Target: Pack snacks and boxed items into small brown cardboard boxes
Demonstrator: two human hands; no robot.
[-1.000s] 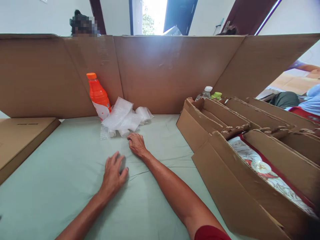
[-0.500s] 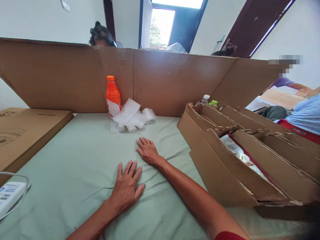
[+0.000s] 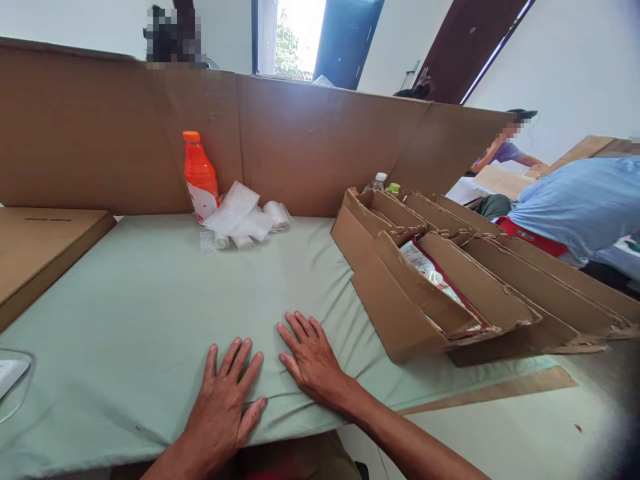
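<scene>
My left hand [image 3: 223,400] lies flat with fingers spread on the pale green cloth [image 3: 150,300], close to the table's near edge. Just to its right, my right hand [image 3: 311,357] also rests palm down, fingers apart. Neither holds anything. At the far side stands an orange bottle [image 3: 200,177] against the cardboard wall [image 3: 310,147], with a heap of bubble wrap rolls [image 3: 245,220] beside it. Both hands are well short of these.
Open cardboard boxes [image 3: 450,287] lie at the right, one with printed contents inside. A flat cardboard box [image 3: 40,247] sits at the left, a white object [image 3: 10,373] at the left edge. Two bottle tops [image 3: 385,183] show behind the boxes. Other people sit beyond the wall and at right.
Both hands have slid back toward me across the cloth, from near the bubble wrap to the table's near edge. The left hand's fingers have flattened out. The view has shifted.
</scene>
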